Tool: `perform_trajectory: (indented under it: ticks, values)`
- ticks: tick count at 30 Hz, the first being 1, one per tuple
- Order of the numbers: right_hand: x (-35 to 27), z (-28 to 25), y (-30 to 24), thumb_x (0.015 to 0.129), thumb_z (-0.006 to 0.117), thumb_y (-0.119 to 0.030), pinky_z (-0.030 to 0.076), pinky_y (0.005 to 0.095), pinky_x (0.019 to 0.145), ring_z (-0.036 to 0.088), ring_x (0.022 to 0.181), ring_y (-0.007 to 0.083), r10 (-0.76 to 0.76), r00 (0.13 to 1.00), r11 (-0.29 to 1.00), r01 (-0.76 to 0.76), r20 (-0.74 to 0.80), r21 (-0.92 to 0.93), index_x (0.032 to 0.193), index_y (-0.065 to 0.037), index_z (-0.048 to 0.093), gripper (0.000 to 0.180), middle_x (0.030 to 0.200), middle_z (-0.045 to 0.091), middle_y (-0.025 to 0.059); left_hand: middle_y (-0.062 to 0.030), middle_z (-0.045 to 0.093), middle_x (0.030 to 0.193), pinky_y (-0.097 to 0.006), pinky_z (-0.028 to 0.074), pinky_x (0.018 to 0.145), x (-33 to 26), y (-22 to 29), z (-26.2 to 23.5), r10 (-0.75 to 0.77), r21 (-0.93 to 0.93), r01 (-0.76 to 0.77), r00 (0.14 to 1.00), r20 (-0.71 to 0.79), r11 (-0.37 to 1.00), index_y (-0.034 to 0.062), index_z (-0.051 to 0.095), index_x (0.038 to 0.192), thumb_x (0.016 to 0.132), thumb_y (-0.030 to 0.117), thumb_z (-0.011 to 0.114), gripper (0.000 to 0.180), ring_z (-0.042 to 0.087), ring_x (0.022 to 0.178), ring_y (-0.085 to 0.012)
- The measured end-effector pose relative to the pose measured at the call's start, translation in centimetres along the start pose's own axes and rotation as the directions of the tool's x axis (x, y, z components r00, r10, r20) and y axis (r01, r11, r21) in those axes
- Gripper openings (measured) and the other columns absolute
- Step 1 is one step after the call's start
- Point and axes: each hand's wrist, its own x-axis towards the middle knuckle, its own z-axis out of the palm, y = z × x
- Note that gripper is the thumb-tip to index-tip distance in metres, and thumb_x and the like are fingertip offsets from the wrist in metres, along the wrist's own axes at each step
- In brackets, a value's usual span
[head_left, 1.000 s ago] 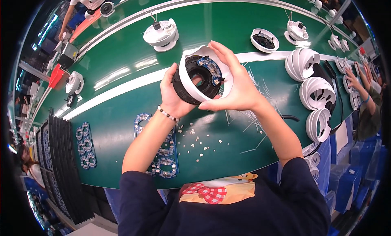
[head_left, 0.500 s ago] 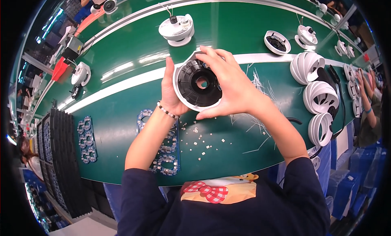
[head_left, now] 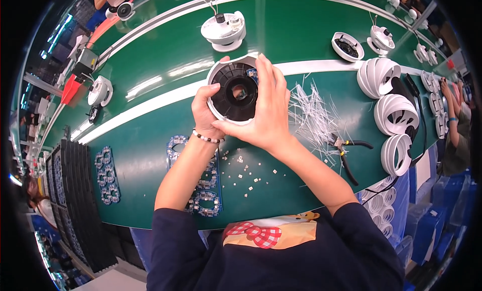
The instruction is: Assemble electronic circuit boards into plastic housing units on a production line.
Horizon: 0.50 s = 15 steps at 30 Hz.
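I see the round black-and-white housing (head_left: 235,93) gripped between left hand (head_left: 205,114) and right hand (head_left: 265,110); since before, it has tilted more flat toward me.

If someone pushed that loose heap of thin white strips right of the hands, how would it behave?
The thin white strips would probably scatter rather than slide together, since they lie criss-crossed and splayed. They look very light and bendy. Some lie against the pliers, so a push might snag there.
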Motion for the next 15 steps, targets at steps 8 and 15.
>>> perform_trajectory:
  ticks: [8, 15]
  values:
    - [-0.47, 0.26, -0.35, 0.046, 0.083, -0.045, 0.030, 0.0513, 0.094, 0.029, 0.124, 0.0404, 0.069, 0.998, 0.996, -0.070, 0.009, 0.047, 0.137, 0.007, 0.014, 0.125, 0.134, 0.033, 0.0250, -0.0177, 0.044, 0.131, -0.044, 0.041, 0.100, 0.03, -0.40, -0.71, 0.125, 0.147, -0.113, 0.989, -0.078, 0.983, 0.0047, 0.035, 0.131, 0.081, 0.021, 0.047, 0.054, 0.047, 0.118, -0.0311]
    - [-0.83, 0.80, -0.08, 0.048, 0.084, -0.047, 0.028, 0.0524, 0.098, 0.028, 0.124, 0.0422, 0.093, 0.996, 0.985, -0.090, -0.014, 0.144, 0.138, 0.008, 0.011, 0.128, 0.133, 0.032, 0.0253, -0.0173, 0.054, 0.119, -0.038, 0.048, 0.092, -0.03, -0.53, -0.80, 0.163, 0.149, -0.149, 0.983, -0.084, 0.977, -0.0036, 0.037, 0.129, 0.084, 0.020, 0.050, 0.052, 0.056, 0.106, -0.0270]
